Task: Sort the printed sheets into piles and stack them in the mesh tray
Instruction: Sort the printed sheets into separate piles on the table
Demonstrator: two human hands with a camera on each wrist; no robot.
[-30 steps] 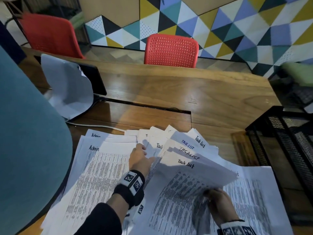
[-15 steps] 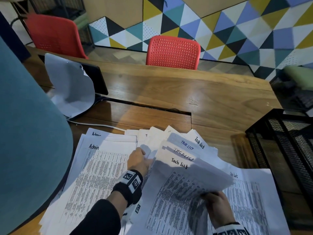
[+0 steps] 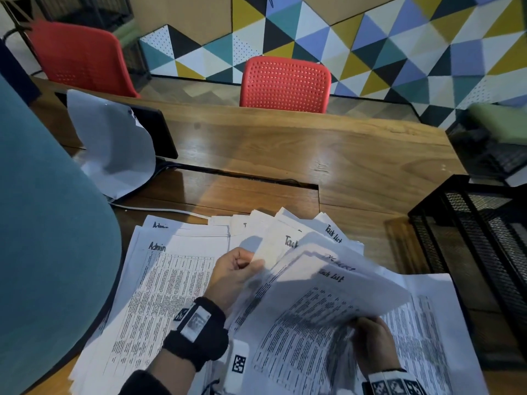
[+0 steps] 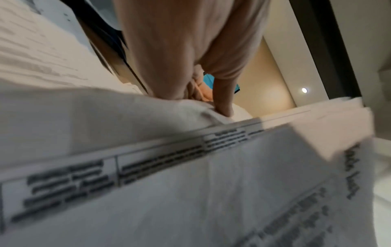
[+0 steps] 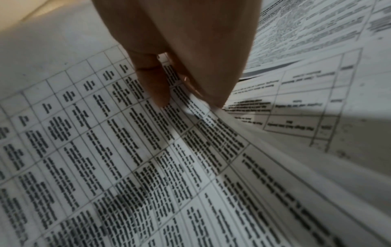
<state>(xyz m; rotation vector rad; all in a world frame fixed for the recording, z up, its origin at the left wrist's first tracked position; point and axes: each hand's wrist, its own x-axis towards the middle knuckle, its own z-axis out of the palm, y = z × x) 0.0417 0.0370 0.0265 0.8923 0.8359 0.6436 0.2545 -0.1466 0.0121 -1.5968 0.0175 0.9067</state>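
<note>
Printed sheets cover the near table. A pile headed "Admin" (image 3: 171,283) lies at the left. Fanned sheets headed "Task List" (image 3: 332,238) lie in the middle, and another printed pile (image 3: 427,317) at the right. A lifted bundle of Task List sheets (image 3: 336,297) curves above them. My left hand (image 3: 249,265) grips the bundle's left edge, fingers curled; its fingertips (image 4: 223,107) dig into the paper. My right hand (image 3: 360,326) pinches the bundle's lower right part, and the right wrist view shows the thumb and fingers (image 5: 160,93) closed on the sheets (image 5: 148,158). The black mesh tray (image 3: 467,223) stands at the right.
A white curled sheet (image 3: 114,146) leans on a black screen (image 3: 159,132) at the back left. A cable slot (image 3: 242,178) crosses the wooden table (image 3: 313,149). Two red chairs (image 3: 285,81) stand behind. A teal chair back (image 3: 42,238) fills the left edge.
The Task List bundle has risen and swung left. My left hand, which lay on the fanned sheets, now grips the bundle's left edge. The right hand keeps its hold.
</note>
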